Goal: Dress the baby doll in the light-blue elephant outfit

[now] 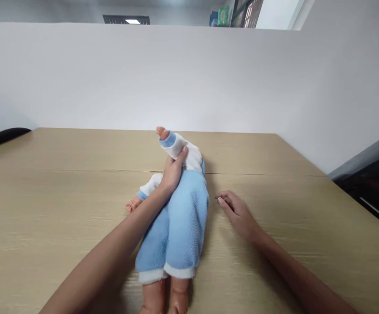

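A doll (186, 209) in light blue fleece trousers and a white top with blue cuffs lies on the table, its feet toward me. It is turned partly on its side, with one arm raised and the other stretched out to the left. Its head is not visible. My left hand (174, 170) grips the doll's upper body, thumb on the white top; its other fingers are mostly hidden. To the right of the doll, apart from it, my right hand (240, 213) hovers low over or rests on the table, fingers loosely curled with a gap at the thumb.
The pale wooden table (78, 192) has a seam running across it. A white partition (143, 78) rises along its far edge. Black objects stand at the left edge (5, 136) and beyond the right edge (369, 192). Over the partition a green package (222, 16) shows.
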`<state>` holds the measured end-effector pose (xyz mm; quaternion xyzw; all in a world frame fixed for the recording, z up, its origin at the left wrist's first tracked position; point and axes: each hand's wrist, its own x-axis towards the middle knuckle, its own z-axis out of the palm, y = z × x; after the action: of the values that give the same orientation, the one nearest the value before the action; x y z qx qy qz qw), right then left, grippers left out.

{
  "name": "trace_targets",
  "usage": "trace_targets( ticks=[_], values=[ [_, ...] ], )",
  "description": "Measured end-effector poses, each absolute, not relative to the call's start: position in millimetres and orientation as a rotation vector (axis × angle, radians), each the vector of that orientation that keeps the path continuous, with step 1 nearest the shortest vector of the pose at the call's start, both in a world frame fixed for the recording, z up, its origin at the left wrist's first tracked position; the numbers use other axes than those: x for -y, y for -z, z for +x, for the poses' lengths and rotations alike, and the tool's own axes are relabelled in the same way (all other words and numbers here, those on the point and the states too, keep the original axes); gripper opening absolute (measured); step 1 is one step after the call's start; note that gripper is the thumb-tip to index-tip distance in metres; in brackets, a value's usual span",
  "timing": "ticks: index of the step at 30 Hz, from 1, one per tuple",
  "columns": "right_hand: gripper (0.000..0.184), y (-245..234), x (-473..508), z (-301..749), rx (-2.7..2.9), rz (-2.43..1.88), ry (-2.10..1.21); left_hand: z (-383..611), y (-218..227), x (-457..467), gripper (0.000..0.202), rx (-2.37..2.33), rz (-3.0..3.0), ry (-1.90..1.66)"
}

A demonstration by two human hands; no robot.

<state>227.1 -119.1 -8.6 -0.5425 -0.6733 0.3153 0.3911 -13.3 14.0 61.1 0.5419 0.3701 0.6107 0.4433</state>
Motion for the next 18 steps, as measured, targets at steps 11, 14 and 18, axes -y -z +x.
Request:
trace_targets(
  ticks=[11, 14, 18],
  values=[
    [0.076, -8, 93, 270, 0.986, -1.098, -1.572, 23, -66, 15, 0.059, -0.773, 2.383, -0.843],
    [0.065, -15, 93, 281, 0.955, -1.111, -1.601, -8, -70, 29, 0.041, -0.849, 2.426, -1.000],
    [0.043, -16, 95, 279, 0.848, -1.229, -1.501, -74, -50, 44, 0.025, -1.182, 2.206, -1.227]
  ],
)
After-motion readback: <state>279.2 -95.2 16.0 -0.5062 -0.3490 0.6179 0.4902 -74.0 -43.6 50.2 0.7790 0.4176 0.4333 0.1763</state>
